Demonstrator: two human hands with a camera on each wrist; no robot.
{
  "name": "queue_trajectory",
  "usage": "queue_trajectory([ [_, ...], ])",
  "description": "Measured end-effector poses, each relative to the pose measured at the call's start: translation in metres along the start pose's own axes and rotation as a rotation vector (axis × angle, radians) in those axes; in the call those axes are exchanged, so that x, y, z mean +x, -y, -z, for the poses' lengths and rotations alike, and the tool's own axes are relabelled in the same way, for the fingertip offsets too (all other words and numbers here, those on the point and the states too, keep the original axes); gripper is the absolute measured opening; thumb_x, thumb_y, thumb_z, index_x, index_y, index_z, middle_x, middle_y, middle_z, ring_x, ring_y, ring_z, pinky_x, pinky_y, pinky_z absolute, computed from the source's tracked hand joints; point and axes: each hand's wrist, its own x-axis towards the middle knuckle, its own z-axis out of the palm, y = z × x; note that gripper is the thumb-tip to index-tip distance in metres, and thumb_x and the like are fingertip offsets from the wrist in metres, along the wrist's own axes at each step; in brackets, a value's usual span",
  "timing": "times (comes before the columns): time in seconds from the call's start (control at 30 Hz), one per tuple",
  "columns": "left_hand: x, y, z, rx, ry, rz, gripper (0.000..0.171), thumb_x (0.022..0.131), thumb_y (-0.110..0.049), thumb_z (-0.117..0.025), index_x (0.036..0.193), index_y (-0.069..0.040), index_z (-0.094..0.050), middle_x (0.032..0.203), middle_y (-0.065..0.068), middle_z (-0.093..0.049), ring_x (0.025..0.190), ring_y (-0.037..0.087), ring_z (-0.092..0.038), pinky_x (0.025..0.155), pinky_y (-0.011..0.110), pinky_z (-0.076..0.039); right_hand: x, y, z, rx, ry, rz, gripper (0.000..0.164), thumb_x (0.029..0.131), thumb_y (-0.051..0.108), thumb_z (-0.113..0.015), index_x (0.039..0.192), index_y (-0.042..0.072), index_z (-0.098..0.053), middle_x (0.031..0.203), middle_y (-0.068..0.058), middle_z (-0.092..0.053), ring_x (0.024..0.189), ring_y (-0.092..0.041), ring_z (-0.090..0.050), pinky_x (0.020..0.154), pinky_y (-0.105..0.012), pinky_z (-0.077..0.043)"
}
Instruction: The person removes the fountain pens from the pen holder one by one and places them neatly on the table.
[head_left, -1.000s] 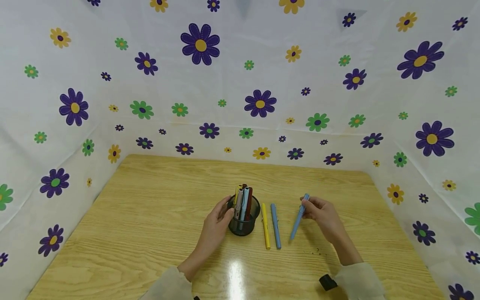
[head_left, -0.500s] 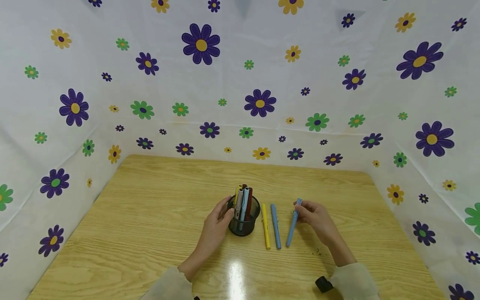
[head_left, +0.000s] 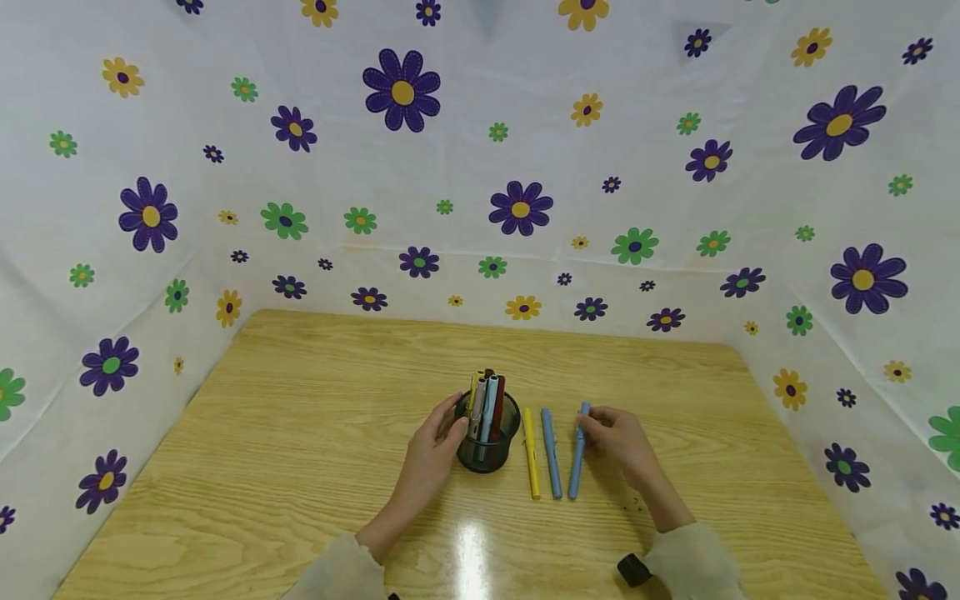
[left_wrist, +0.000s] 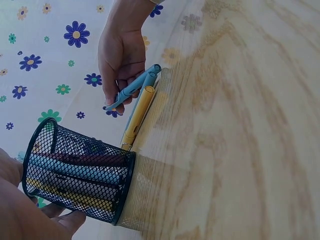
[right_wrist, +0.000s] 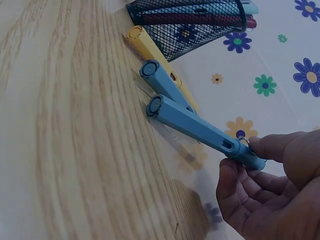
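My left hand (head_left: 431, 446) holds the left side of a black mesh pen cup (head_left: 483, 457), its fingers and thumb round the wall. Several pens stand in the cup, among them a light blue pen (head_left: 490, 408) and a dark red pen (head_left: 498, 407). My right hand (head_left: 619, 437) pinches a blue pen (right_wrist: 200, 127) near its clip end, between thumb and fingers. Its other end is low at the wood, just right of a second blue pen (head_left: 551, 454). Left of that lies a yellow pen (head_left: 532, 454), roughly parallel.
A wooden table (head_left: 315, 400) carries everything. Small dark specks (head_left: 636, 504) lie beneath the right wrist. White cloth with printed flowers (head_left: 450, 167) walls in the back and both sides. A black strap piece (head_left: 633, 571) hangs by the right sleeve.
My right hand has moved left and slightly down with the blue pen, bringing it beside the other blue pen and nearly parallel to it. The left hand and cup stay in place.
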Motion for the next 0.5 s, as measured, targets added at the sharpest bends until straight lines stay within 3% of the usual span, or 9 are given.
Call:
queue_trajectory([
  [0.5, 0.000, 0.000, -0.001, 0.016, -0.006, -0.004, 0.052, 0.108, -0.026, -0.058, 0.154, -0.004, -0.047, 0.150, 0.026, -0.051, 0.140, 0.038, -0.048, 0.112, 0.052, -0.043, 0.007, -0.001, -0.020, -0.131, -0.105, -0.033, 0.034, 0.100, 0.012, -0.069, 0.118, -0.016, -0.068, 0.082, -0.012, -0.072, 0.065, -0.015, -0.064, 0.056, -0.027, -0.056],
])
